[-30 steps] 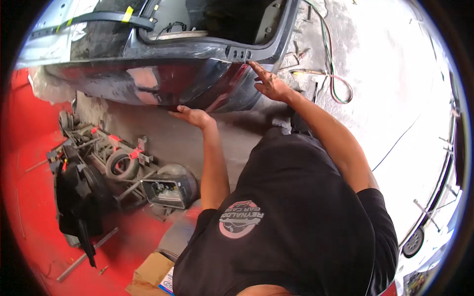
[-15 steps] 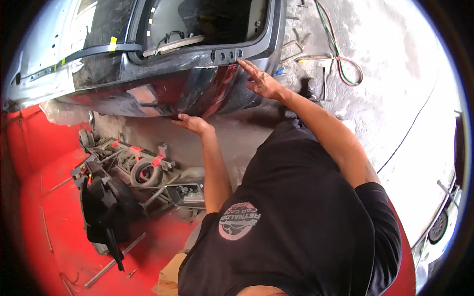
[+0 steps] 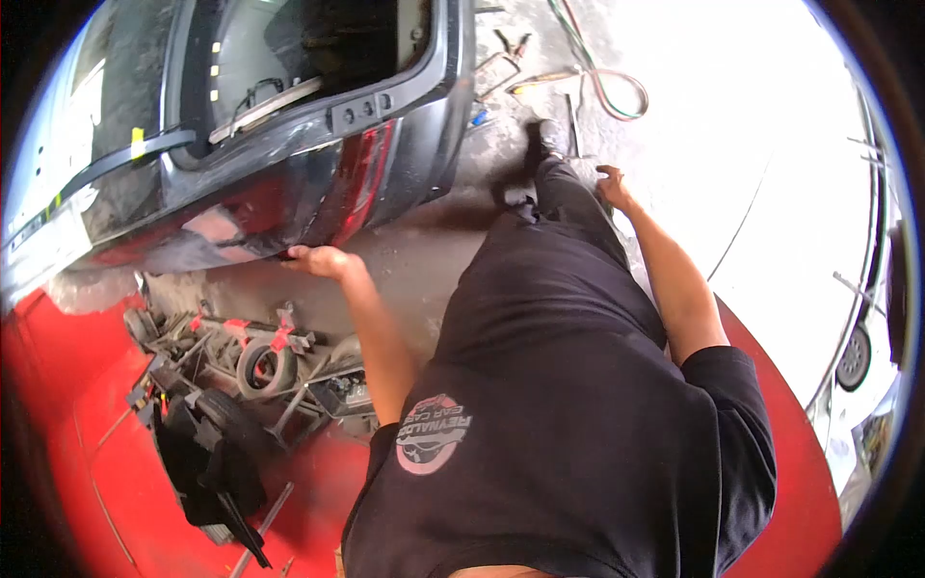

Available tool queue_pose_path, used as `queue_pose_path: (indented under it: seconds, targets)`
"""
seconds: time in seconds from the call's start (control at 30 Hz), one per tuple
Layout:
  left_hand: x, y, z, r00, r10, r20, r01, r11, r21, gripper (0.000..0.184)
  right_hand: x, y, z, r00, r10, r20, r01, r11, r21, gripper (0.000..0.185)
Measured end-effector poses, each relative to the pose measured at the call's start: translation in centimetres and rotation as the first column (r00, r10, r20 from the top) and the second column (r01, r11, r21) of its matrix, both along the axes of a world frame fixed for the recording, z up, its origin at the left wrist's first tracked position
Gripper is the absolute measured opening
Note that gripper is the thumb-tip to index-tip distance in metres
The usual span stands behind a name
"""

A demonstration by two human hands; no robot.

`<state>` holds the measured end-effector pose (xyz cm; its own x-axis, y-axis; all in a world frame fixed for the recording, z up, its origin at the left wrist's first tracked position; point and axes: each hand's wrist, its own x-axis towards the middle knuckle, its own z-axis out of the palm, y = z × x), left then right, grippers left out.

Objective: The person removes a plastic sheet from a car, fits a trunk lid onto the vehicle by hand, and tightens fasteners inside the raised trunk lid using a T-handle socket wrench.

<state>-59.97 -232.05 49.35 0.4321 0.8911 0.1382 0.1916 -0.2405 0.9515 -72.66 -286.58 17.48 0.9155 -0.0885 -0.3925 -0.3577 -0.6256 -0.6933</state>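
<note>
A dark car body [image 3: 424, 144] with worn, patchy paint fills the upper left. Its red tail light [image 3: 361, 178] wraps round the corner below a bare bracket with holes [image 3: 358, 113]. My left hand [image 3: 328, 261] touches the lower edge of the body beside the tail light, fingers stretched out and partly hidden against the panel. Away from the car, my right hand [image 3: 614, 186] hangs beside my right leg with nothing visible in it. Its fingers are loosely bent and apart.
On the floor behind the car lie a looped red and green hose [image 3: 617, 101] and several hand tools. A tyre [image 3: 266, 368], metal parts and a black plastic piece [image 3: 207, 462] are piled at lower left. Another car's wheel [image 3: 854, 356] shows at far right.
My right hand has left the car's corner and dropped down beside my leg. My left hand stays at the lower edge. The view has turned, so the car sits further left.
</note>
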Motion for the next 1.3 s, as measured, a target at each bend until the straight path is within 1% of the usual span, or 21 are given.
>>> queue_pose_path:
  seconds: [0.03, 0.07, 0.17, 0.23, 0.3, 0.33, 0.4, 0.5, 0.57, 0.6, 0.67, 0.73, 0.83, 0.87, 0.9, 0.93, 0.97, 1.0, 1.1, 1.2, 1.3]
  targets:
    - [0.1, -0.9, 1.0, 1.0, 0.001, 0.002, -0.001, 1.0, -0.019, 0.067, -2.2, -1.6, -1.8, 0.998, -0.061, 0.032, 0.062, 0.998, -0.021, 0.04]
    - [0.1, 0.8, -0.6, 0.999, 0.016, -0.039, -0.015, 1.0, 0.021, 0.067, -4.5, -2.6, -3.0, 0.989, -0.131, 0.066, 0.133, 0.991, -0.027, 0.038]
    - [-0.1, -3.8, 3.6, 0.994, 0.041, -0.101, -0.039, 0.999, 0.021, 0.066, -7.7, -3.9, 0.7, 0.983, -0.15, -0.11, 0.153, 0.988, 0.017, 0.04]
    - [0.0, -0.9, 1.5, 0.996, 0.023, -0.088, -0.023, 1.0, -0.004, 0.066, -10.7, -3.5, -0.4, 0.992, -0.105, 0.069, 0.113, 0.985, -0.131, 0.038]
    - [-0.2, 0.4, 0.4, 0.998, 0.004, -0.059, -0.004, 1.0, 0.009, 0.066, -13.4, -2.9, -2.5, 0.972, -0.235, 0.011, 0.227, 0.948, 0.223, 0.042]
    - [-0.3, 0.4, 0.3, 0.999, 0.001, -0.034, -0.002, 0.999, -0.033, 0.065, -13.6, -3.3, -2.4, 0.981, -0.161, -0.111, 0.181, 0.961, 0.207, 0.047]
    - [-0.4, -0.6, 1.4, 0.999, 0.012, -0.037, -0.016, 0.995, -0.096, 0.065, -13.3, -3.5, -3.2, 0.984, -0.108, 0.145, 0.098, 0.992, 0.077, 0.046]
    - [-0.4, -2.3, 2.2, 0.999, 0.028, -0.029, -0.031, 0.994, -0.103, 0.065, -10.1, -4.5, 1.9, 0.978, -0.199, -0.062, 0.208, 0.938, 0.278, 0.045]
    - [-0.2, -1.5, 1.1, 1.0, 0.028, -0.003, -0.028, 0.998, -0.063, 0.066, -8.7, -6.4, 1.8, 0.994, -0.069, 0.082, 0.062, 0.994, 0.09, 0.046]
    - [-0.2, 0.6, -0.9, 1.0, 0.029, 0.005, -0.029, 0.999, -0.032, 0.066, -6.6, -6.4, 5.4, 0.976, -0.177, -0.13, 0.196, 0.969, 0.151, 0.048]
    - [0.2, 0.1, -0.6, 0.999, 0.037, 0.014, -0.037, 0.999, -0.003, 0.066, -3.7, -7.6, 7.2, 0.967, -0.196, -0.164, 0.225, 0.957, 0.185, 0.048]
    - [0.4, -3.9, 2.8, 0.998, 0.055, 0.01, -0.055, 0.998, -0.004, 0.065, -1.6, -8.1, 8.2, 0.947, -0.244, -0.208, 0.285, 0.937, 0.201, 0.048]
    - [0.1, -2.3, 1.6, 0.999, 0.028, -0.037, -0.028, 1.0, 0.015, 0.065, -0.1, -9.0, 6.8, 0.979, -0.192, -0.062, 0.201, 0.951, 0.233, 0.048]
    - [-0.2, -1.4, 1.0, 0.995, 0.041, -0.087, -0.04, 0.999, 0.018, 0.064, -0.5, -10.1, 3.4, 0.985, -0.096, 0.142, 0.08, 0.99, 0.12, 0.046]
    - [-0.4, 0.1, -0.2, 0.979, 0.09, -0.181, -0.088, 0.996, 0.019, 0.064, 0.7, -10.7, 5.8, 0.995, -0.077, -0.057, 0.086, 0.98, 0.181, 0.045]
    - [-0.7, 1.7, -0.8, 0.951, 0.151, -0.269, -0.149, 0.989, 0.028, 0.064, 0.4, -11.9, 2.7, 0.992, -0.045, 0.115, 0.031, 0.992, 0.121, 0.046]
    - [-0.6, 2.3, -1.4, 0.958, 0.171, -0.232, -0.155, 0.984, 0.084, 0.063, 1.6, -12.8, 3.0, 0.982, -0.114, -0.149, 0.148, 0.959, 0.24, 0.047]
    - [-0.6, 1.7, -1.7, 0.961, 0.188, -0.201, -0.161, 0.977, 0.14, 0.062, 1.6, -14.8, 0.6, 0.997, -0.044, -0.063, 0.057, 0.972, 0.226, 0.049]
    - [1.0, -3.8, 3.2, 0.986, 0.124, -0.108, -0.102, 0.976, 0.19, 0.061, 5.0, -19.0, 4.8, 0.925, -0.058, -0.376, 0.153, 0.962, 0.228, 0.053]
    - [3.2, -8.1, 7.5, 0.993, 0.105, -0.046, -0.099, 0.988, 0.118, 0.062, 7.8, -24.5, 4.0, 0.92, -0.045, -0.389, 0.146, 0.961, 0.235, 0.056]
    - [5.1, -11.4, 10.2, 0.99, 0.129, -0.054, -0.117, 0.975, 0.189, 0.062, 10.4, -28.6, 5.4, 0.903, -0.105, -0.416, 0.231, 0.935, 0.267, 0.058]
